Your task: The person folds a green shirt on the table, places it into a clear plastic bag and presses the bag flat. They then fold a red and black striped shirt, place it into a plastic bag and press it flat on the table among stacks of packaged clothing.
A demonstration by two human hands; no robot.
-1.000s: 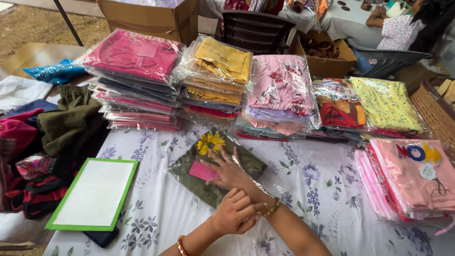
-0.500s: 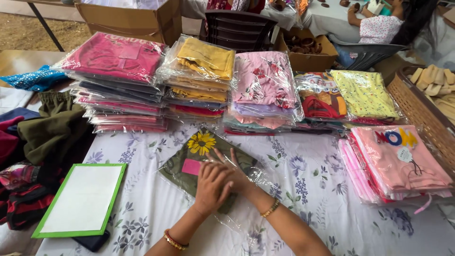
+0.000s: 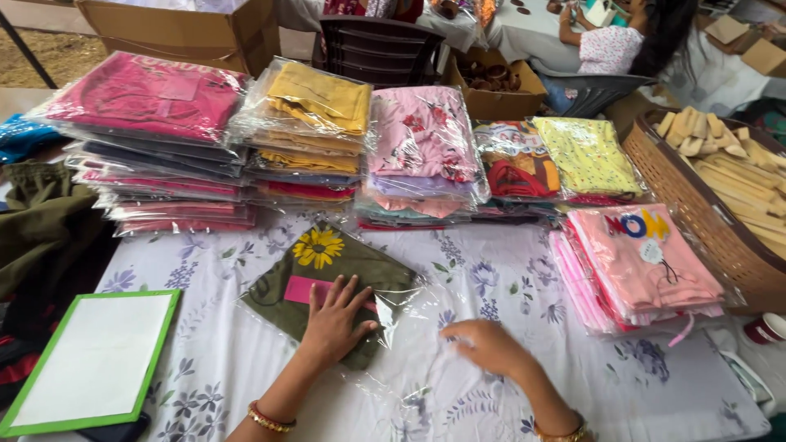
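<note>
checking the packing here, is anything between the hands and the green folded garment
Only its clear plastic bag. The left hand presses flat on the bagged olive-green garment, and the right hand rests on the bag's loose end beside it. Nothing else intervenes.

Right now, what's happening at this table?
A person is packing a folded olive-green garment with a yellow flower print into a clear plastic bag on a floral tablecloth. The left hand presses flat on the garment; the right hand rests on the bag's loose open end. Stacks of bagged clothes line the far side, a green-framed white board lies at left, and a pink stack at right.
</note>
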